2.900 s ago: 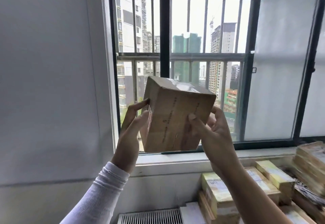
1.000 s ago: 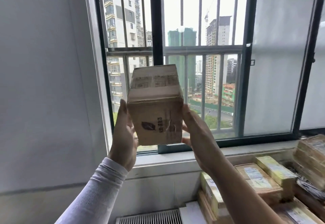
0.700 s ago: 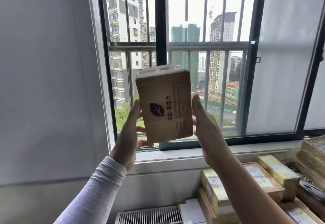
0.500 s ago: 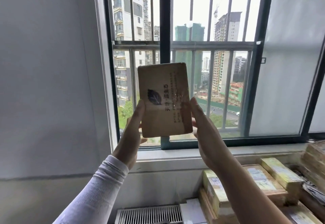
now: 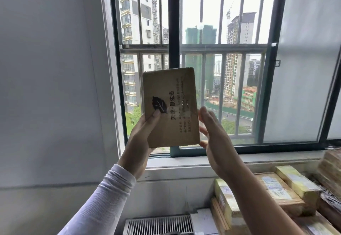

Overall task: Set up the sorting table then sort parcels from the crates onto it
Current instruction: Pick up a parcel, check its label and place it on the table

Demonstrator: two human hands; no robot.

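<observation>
Parcel (image 5: 170,107): brown cardboard box, held up in air at centre of frame, in front of window (image 5: 212,59). Broad face toward camera, stood on its short edge, tilted slightly. Print: dark leaf logo at lower left of face, Chinese text running sideways; smaller lines too blurred to read. Clear tape glare mid-face.

L hand (image 5: 140,142): lower left of parcel, grips its left edge; thumb lies on front face by the leaf, fingers go behind box, hidden. White ribbed sleeve (image 5: 103,199) runs to bottom left of frame.

R hand (image 5: 215,142): at parcel's right edge, lower centre-right. Fingers (image 5: 204,115) straight, pointing up, flat against the box side; not curled round it. Fingertips show just past lower right corner of box. Bare forearm runs to bottom right.

Window: dark frame, vertical bars w/ one horizontal rail; frosted pane at right of frame. Outside: high-rise blocks, one w/ green netting, crane, road, trees.

Wall (image 5: 51,87): plain grey-white, left third of frame.

Sill (image 5: 267,159): pale ledge under window, right of centre.

Stacked parcels (image 5: 273,192): lower right corner, below sill; cardboard boxes w/ yellow tape and white labels, piled several deep. Labels unreadable. What carries them cannot tell.

Vent grille (image 5: 158,225): white slatted, bottom centre, just left of the stack.
</observation>
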